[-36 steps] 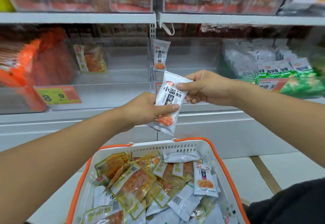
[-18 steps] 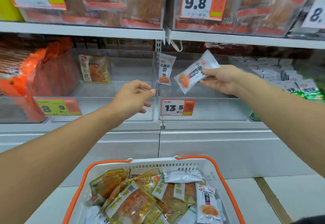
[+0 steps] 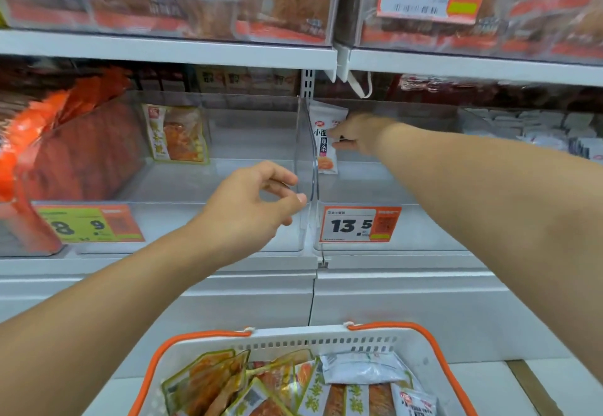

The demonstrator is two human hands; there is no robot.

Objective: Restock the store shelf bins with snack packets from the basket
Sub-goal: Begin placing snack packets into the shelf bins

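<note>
My right hand (image 3: pixel 359 133) reaches into the clear right bin (image 3: pixel 408 184) and pinches the edge of a white snack packet (image 3: pixel 326 145), which stands upright against the bin's back left corner. Whether another packet stands behind it I cannot tell. My left hand (image 3: pixel 251 207) hovers in front of the divider between the two bins, fingers loosely curled around nothing. Below, the white basket with orange handles (image 3: pixel 293 339) holds several yellow-orange and white packets (image 3: pixel 362 366).
The clear left bin (image 3: pixel 202 184) holds one yellow-orange packet (image 3: pixel 176 133) at its back. Orange packs fill the bin at far left (image 3: pixel 75 148). White-green packets lie at far right (image 3: pixel 554 128). A 13.5 price tag (image 3: pixel 359 224) hangs on the right bin. A full shelf sits above.
My right hand took the white packet from my left hand, carried it up and back into the right bin, and stood it upright. My left hand let go and stayed empty.
</note>
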